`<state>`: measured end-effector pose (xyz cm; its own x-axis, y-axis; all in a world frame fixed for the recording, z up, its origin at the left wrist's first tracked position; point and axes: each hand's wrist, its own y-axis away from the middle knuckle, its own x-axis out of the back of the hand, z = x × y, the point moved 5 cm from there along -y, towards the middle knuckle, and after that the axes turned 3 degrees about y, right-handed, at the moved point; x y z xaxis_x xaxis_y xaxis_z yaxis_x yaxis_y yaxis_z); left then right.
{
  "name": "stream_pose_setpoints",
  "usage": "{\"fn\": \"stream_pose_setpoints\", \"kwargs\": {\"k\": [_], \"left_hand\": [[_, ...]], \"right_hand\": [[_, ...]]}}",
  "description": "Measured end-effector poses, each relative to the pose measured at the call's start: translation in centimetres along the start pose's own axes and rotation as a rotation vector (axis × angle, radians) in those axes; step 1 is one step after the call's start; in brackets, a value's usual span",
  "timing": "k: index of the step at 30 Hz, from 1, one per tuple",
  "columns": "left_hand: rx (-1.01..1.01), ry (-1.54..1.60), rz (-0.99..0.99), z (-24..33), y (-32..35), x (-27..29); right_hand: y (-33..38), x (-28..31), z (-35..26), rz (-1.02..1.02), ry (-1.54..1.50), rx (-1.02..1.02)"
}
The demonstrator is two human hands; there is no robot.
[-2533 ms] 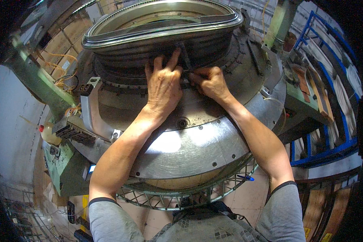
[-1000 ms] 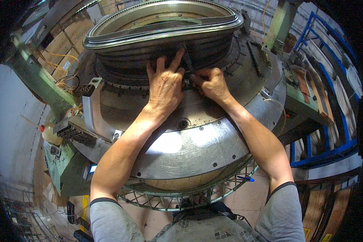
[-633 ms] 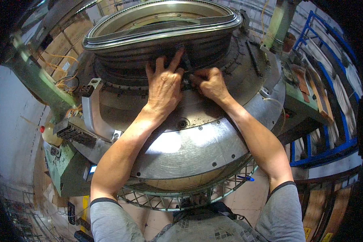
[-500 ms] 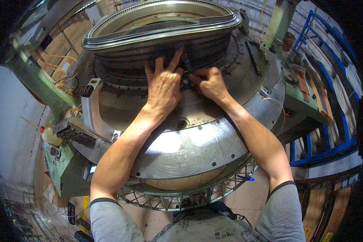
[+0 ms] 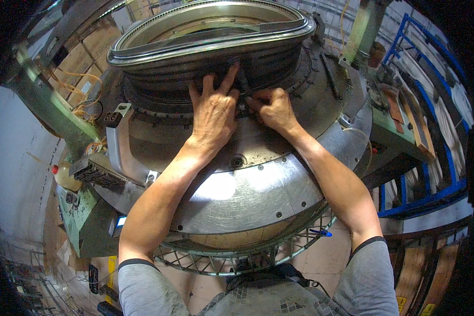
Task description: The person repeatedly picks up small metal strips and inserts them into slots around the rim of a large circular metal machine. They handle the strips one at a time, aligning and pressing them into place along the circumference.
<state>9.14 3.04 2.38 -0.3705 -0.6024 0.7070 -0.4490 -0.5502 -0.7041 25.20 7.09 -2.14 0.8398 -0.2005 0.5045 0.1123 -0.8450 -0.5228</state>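
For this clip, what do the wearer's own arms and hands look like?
The left hand and right hand are bare, without gloves. The forearms are uncovered too, with no watch or bracelet visible. The short grey sleeves end in a narrow dark trim.

Both arms point(image 5: 163, 192) reach out, elbows point(image 5: 366, 224) wide, bowing in toward the middle; here's the left hand point(image 5: 214, 113), back up, fingers point(image 5: 229, 79) spread, the index poking farthest forward; and just to its right, the right hand point(image 5: 276, 110), curled tight, turned in toward its partner, its fingertips lost in shadow; wrists point(image 5: 200, 147) well apart!
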Motion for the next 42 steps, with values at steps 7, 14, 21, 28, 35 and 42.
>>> {"fn": "stream_pose_setpoints", "kwargs": {"k": [7, 14, 21, 28, 35, 42], "left_hand": [[-0.005, -0.024, -0.019, 0.0, 0.0, -0.1], [-0.034, -0.095, -0.061, 0.2, -0.3, 0.2], [0.028, -0.072, -0.254, -1.6, -1.0, 0.9], [-0.051, 0.049, -0.266, -1.8, -0.6, 1.4], [-0.047, 0.071, -0.317, -2.1, -0.3, 1.8], [-0.022, -0.049, -0.256, -2.3, -1.3, 2.3]], "right_hand": [[-0.1, 0.0, -0.2, -0.036, 0.009, -0.047], [0.0, -0.3, -0.2, 0.069, 0.053, 0.006], [0.9, -1.7, -3.1, 0.032, 0.268, 0.035], [1.8, -1.5, -4.5, 0.075, 0.184, -0.119], [2.5, -1.9, -3.5, -0.003, 0.299, -0.088], [0.2, -2.6, -2.4, 0.162, 0.249, -0.112]]}}
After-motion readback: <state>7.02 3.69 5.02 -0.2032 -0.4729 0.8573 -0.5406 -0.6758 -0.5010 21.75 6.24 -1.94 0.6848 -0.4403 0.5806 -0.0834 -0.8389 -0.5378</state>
